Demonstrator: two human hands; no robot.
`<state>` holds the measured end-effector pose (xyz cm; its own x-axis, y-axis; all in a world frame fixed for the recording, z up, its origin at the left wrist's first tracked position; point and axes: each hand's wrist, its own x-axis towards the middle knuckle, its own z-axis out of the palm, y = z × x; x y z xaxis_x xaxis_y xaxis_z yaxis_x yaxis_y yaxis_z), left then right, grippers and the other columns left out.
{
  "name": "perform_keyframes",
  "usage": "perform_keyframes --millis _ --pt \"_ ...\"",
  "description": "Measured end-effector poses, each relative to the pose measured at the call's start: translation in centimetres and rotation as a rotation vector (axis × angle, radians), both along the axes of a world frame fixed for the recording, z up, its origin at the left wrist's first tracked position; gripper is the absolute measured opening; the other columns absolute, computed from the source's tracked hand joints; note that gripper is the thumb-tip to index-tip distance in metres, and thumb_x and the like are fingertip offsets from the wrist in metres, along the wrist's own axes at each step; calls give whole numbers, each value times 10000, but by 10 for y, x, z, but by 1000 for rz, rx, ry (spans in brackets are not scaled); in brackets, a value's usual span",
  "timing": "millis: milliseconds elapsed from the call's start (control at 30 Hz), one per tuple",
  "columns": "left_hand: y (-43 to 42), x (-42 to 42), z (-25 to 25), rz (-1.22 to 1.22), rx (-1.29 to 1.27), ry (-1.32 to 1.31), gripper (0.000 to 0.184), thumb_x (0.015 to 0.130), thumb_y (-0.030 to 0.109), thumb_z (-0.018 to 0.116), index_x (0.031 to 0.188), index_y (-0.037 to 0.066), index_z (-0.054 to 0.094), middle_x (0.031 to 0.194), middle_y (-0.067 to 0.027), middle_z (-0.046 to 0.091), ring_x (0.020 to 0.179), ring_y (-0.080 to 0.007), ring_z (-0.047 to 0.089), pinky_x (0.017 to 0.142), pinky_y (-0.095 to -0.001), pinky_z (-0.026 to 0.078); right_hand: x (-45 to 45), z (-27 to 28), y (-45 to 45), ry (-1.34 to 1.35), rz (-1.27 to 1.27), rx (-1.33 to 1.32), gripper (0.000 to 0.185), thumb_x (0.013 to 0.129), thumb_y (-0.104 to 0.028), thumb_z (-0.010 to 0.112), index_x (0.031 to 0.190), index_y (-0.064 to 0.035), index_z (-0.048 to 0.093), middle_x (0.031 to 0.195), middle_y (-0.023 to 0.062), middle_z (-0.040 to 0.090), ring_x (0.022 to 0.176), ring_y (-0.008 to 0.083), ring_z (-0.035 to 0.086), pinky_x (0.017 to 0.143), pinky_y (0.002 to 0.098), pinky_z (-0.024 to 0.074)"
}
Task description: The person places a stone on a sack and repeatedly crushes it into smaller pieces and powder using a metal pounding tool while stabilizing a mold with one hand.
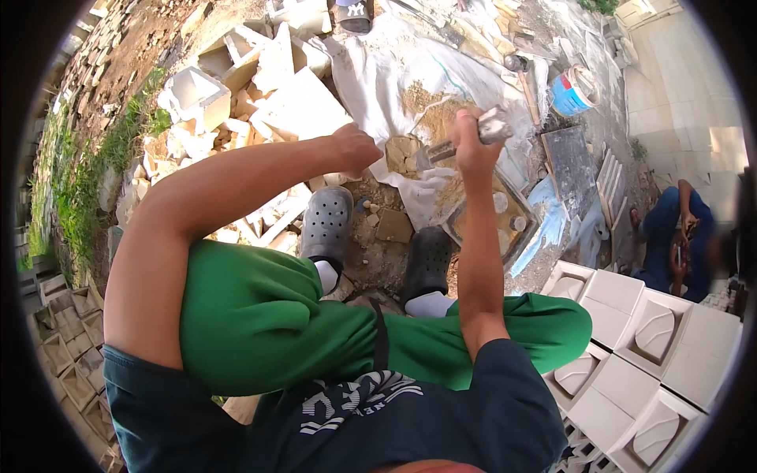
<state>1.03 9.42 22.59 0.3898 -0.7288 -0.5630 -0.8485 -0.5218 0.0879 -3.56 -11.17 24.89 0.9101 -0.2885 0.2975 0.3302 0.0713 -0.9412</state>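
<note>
Right hand around tool — left hand apart

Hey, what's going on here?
Someone is working over a dusty white sheet. The right hand grips a tool; the left hand is curled, and I can't tell whether it holds anything. In this view, a tan lump shows between the hands. A bucket stands farther off to the right, and another person is at the far right.

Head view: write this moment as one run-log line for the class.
right hand: gripping grey-headed tool | left hand: curled near tan block, contents hidden | ground: white sheet, sandy material
</note>
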Motion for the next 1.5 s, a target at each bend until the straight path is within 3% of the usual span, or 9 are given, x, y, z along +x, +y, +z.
perform_keyframes --millis 200,367,467,567,700,800,967,1333,1500 --pt "15 5 -10 78 -75 65 284 827 258 596 1039 69 610 853 -122 659 862 -287 644 781 -424 479 -15 94 4 -91 46 209 239 821 -13 562 630 -78 435 545 -14 418 468 60 345 432 240 266" --pt "13 9 -17 24 -38 38 273 819 259 601 1020 74 616 850 -114 659 863 -290 644 784 -417 477 10 -36 5 54 -65 24 239 851 -15 543 644 -86 448 560 -36 452 459 44 389 413 238 282" --pt "12 18 -21 27 -36 19 245 814 261 600 973 75 624 842 -105 660 866 -275 646 781 -412 477 10 -35 8 106 -49 18 293 848 -11 510 609 -101 366 500 -19 378 424 70 299 417 264 254" --pt "9 27 -24 7 -42 4 236 806 253 602 960 76 627 840 -105 660 867 -264 646 792 -405 478 5 -14 1 100 -76 36 234 845 -7 538 645 -81 442 551 -32 449 453 52 379 417 240 270" --pt "13 16 -34 7 -54 38 235 786 241 608 961 88 638 836 -98 662 855 -264 649 769 -401 493 1 78 8 -41 -18 145 284 835 -9 536 625 -93 364 513 -22 371 427 72 299 415 252 247" --pt "16 16 -40 16 -58 52 246 779 242 611 974 95 640 841 -95 664 857 -263 650 746 -402 501 3 94 3 -55 -10 72 304 868 -47 450 611 -134 313 487 -21 265 401 100 232 427 268 226" --pt "10 19 -42 -2 -27 53 261 780 240 613 998 99 634 854 -96 663 870 -259 647 749 -395 497 21 -67 -2 34 -174 50 255 828 -2 534 626 -89 404 547 -28 408 454 68 370 425 245 270" --pt "27 14 -49 56 2 84 200 788 208 589 956 108 632 823 -96 657 851 -259 644 785 -405 462 4 51 -4 -9 31 150 264 830 -11 503 608 -80 380 513 -2 384 444 82 318 425 264 259" --pt "28 19 -48 37 12 83 207 790 209 589 966 109 631 824 -97 658 861 -260 641 819 -395 447 18 7 -5 103 -37 116 255 814 -9 550 621 -85 402 543 -16 416 451 69 346 423 242 265"
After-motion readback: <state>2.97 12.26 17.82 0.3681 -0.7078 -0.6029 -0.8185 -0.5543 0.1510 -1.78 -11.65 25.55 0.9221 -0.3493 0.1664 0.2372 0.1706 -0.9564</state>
